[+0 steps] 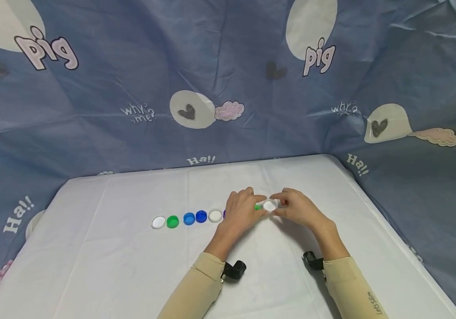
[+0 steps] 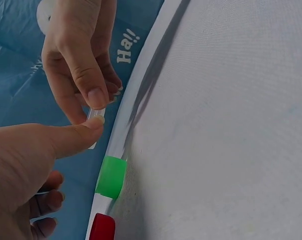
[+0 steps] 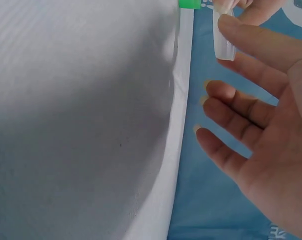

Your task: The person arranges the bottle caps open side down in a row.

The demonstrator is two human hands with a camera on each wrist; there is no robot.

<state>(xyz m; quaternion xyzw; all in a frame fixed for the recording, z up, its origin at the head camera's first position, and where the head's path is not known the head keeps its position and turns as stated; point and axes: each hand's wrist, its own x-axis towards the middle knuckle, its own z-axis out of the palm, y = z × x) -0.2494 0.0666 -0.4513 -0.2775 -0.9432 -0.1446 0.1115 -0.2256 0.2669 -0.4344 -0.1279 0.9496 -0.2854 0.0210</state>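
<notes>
Head view: left hand [image 1: 244, 209] and right hand [image 1: 299, 208] pinch the white cap [image 1: 269, 205], at the 3 o'clock end of the cap row [image 1: 201, 216]. Backdrop [image 1: 252, 57] reads "pig", "why me?", "Ha!!".

Left wrist view: green cap [image 2: 110, 177] lies at 6 o'clock from white cap.

Right wrist view: green cap at 11 o'clock.

I note a fabric-screened recording corner; the kind of building around it cannot be told. Blue cartoon-print fabric [image 1: 252, 48], lettered "pig", "why me?" and "Ha!!", hangs behind and along both sides of a white-covered desk [image 1: 112, 266]; black wrist-worn cameras [image 1: 236, 270] indicate filming.
</notes>
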